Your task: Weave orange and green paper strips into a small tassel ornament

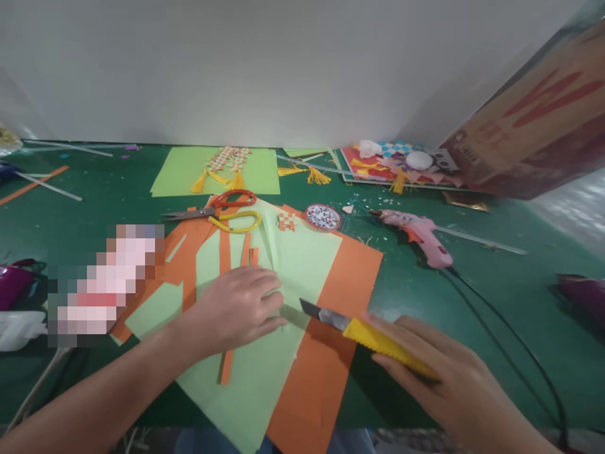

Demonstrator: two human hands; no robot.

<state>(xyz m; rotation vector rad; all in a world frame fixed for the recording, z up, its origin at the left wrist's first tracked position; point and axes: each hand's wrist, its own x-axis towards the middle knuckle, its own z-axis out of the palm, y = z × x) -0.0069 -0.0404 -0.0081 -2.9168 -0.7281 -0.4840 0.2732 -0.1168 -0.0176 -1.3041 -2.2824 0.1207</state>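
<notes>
My right hand (425,359) grips a yellow utility knife (378,340), its blade out and pointing left over the sheets. My left hand (246,302) is closed, fingers curled, over a light green sheet of paper (250,397). A narrow, creased strip of light green paper (270,233) runs into its fingers, whose tips are partly hidden. Orange paper (350,277) lies under the green sheet and shows along its right side. Beneath my left hand a cut orange strip (227,367) sticks out. Scissors (231,213) with red and yellow handles rest on the far papers.
A pink glue gun (418,234) lies on the green table (496,284), its cord trailing right. A round dish (323,217) of small pieces stands beyond the sheets. Woven paper pieces with yellow tassels (236,180) lie at the back. A brown bag (534,113) stands right; a power strip (28,329) lies left.
</notes>
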